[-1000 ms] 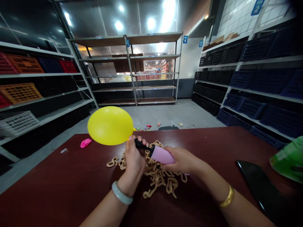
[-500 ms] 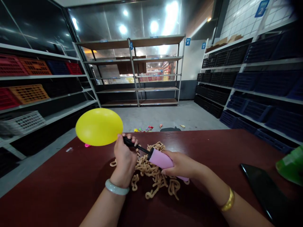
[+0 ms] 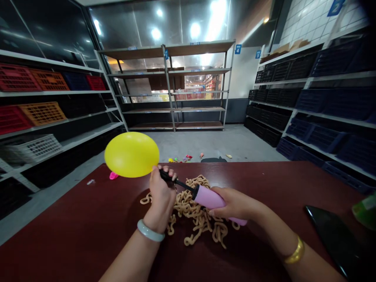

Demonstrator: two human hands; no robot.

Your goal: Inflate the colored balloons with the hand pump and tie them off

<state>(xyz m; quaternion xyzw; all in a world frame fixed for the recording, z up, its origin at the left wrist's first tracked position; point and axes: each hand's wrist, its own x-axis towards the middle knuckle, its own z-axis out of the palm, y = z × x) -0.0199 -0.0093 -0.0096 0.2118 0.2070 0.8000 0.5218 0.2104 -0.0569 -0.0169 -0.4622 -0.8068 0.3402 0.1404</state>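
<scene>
A hand pump with a pink barrel and a black rod and end lies slantwise across the middle. My left hand is closed round its black end, with the neck of an inflated yellow balloon at its fingertips. The balloon hangs to the left of that hand. Wrapped round the pink barrel is my right hand. Beneath the pump, a tangled heap of tan, rope-like loops lies on the dark red table.
A black flat device and a green object are at the table's right. A pink piece lies near the left edge. Small coloured items are on the floor beyond. Shelves with crates stand on both sides.
The view has shifted slightly, so the balloon, pump and both hands appear further right. The pump's barrel and my right hand look a little further from my left hand.
</scene>
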